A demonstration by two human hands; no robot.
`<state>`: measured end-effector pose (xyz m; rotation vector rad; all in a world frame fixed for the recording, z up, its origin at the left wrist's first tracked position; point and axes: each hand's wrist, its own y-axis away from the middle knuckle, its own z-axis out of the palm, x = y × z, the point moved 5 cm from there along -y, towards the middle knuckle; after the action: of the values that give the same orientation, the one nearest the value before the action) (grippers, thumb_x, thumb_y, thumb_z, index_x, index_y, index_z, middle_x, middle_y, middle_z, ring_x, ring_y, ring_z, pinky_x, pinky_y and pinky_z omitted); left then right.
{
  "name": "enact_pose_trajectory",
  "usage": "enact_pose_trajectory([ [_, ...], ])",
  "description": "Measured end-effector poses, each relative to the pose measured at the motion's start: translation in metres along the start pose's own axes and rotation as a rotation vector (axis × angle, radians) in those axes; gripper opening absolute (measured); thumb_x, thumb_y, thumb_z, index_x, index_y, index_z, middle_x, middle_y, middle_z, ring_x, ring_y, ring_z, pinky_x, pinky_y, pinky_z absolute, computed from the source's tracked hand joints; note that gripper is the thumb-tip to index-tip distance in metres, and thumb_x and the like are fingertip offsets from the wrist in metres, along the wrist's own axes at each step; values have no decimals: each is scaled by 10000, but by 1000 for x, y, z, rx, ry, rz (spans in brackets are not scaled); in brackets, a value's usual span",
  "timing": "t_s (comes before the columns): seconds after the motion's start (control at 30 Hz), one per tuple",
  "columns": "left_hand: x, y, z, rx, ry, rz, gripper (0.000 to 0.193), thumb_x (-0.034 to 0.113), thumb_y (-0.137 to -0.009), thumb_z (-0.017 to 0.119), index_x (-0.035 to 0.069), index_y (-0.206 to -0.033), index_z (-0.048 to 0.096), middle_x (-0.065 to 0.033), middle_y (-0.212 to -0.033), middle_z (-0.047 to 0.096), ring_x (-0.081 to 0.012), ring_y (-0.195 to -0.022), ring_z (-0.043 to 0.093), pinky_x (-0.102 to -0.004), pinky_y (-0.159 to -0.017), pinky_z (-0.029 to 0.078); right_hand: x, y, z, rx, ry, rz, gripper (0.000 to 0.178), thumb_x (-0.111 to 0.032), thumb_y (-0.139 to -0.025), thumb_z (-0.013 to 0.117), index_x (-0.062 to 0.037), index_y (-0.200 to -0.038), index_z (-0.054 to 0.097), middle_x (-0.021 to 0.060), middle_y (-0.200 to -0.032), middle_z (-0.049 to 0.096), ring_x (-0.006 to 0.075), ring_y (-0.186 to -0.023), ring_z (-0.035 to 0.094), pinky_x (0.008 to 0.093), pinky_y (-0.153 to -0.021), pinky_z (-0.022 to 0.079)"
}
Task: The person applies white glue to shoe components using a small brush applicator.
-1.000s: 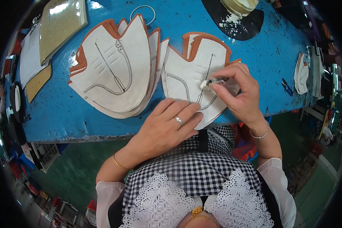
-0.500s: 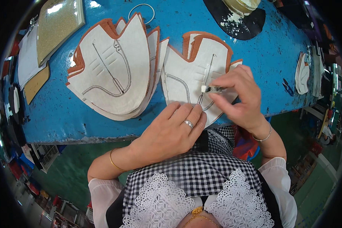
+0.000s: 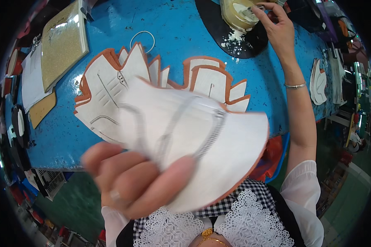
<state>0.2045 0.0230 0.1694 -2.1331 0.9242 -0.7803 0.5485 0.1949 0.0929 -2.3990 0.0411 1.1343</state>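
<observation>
Holding up a curved white fabric-like piece with an orange-brown edge and dark stitched-looking lines in the left hand, fingers curled closed around its near left side, clear of the worn blue table. Blurred there, so cannot tell exactly where the thumb presses. Reaching to the far right with the right hand, thumb and fingertips pinched almost together on a small greyish tool, at the mouth of a round yellowish tub with white matter inside. Under the tub, a flat black sheet with a curved edge, sprinkled with white crumbs. Beyond the raised piece and partly hidden by it, on the left, a stack of matching white pieces with orange-brown edges; just right of that, a second pile of the same kind. At the far side of the left stack, a thin pale ring. Farther left, a glittery gold sheet over white papers, with a tan card nearer. Well off to the right, near the table's edge, a small bundle of white cut pieces.
</observation>
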Motion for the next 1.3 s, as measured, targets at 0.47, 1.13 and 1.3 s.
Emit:
enact_pose_trajectory([
  [0.47,-7,66,41,-622,439,-190,521,177,-659,844,129,-1156,696,-56,-1211,641,-254,-1048,609,-402,-906,461,-43,56,-24,-194,-258,76,161,-126,-941,701,-13,-1056,685,21,-996,704,78,-932,637,223,-836,497],
  [1.13,21,71,68,-675,368,-16,337,136,-775,660,42,-1098,671,-81,-1219,627,-240,-1054,609,-373,-873,498,-111,163,25,-400,151,-320,205,-141,-749,816,-89,-891,677,10,-754,621,191,-711,570,337,-735,411],
  [1.3,22,65,72,-666,352,-35,343,119,-768,634,28,-1098,666,-89,-1101,636,-243,-982,613,-361,-841,495,-99,175,14,-430,-103,-11,150,-68,-831,756,-36,-948,668,44,-930,688,141,-787,613,291,-772,490],
])
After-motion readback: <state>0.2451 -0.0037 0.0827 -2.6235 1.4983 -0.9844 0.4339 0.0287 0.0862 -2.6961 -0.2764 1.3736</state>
